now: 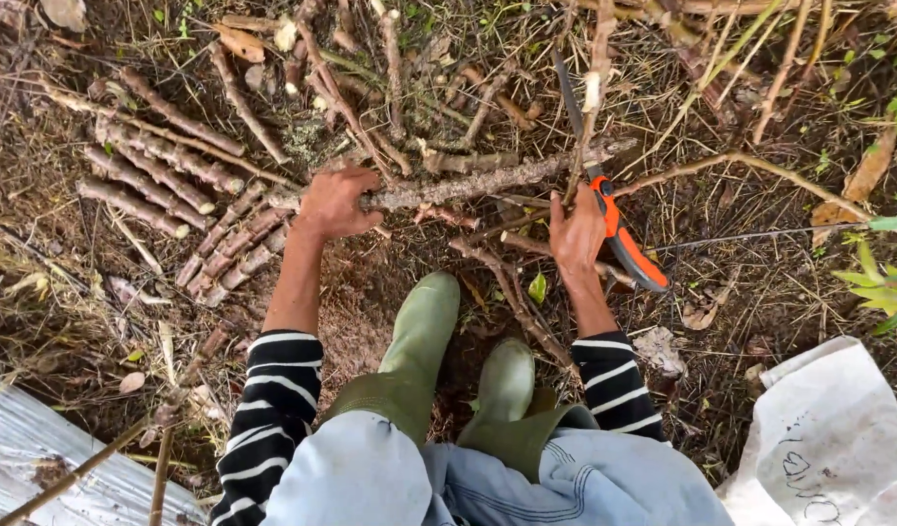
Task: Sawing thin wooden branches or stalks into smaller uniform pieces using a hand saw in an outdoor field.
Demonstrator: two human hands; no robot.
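The ground under me is dark soil matted with dry grass and loose twigs, and I crouch over it in green rubber boots. At my lower left lies a grey sheet, at my lower right a white sack with dark handwriting on it, crumpled, its corner toward my right boot. To my left, past my wrist, a pile of cut stem pieces lies stacked side by side, slanting down to the right.

The long knobbly stem runs nearly level across in front of me, rising a little to the right, its long axis left to right between my two hands. My left hand is clenched around its left end. My right hand sits just below its right part, fingers wrapped on a thin upright stalk that crosses it. The pruning saw, orange and black handled, lies against the back of that hand, blade pointing up and away; I cannot tell whether I grip it
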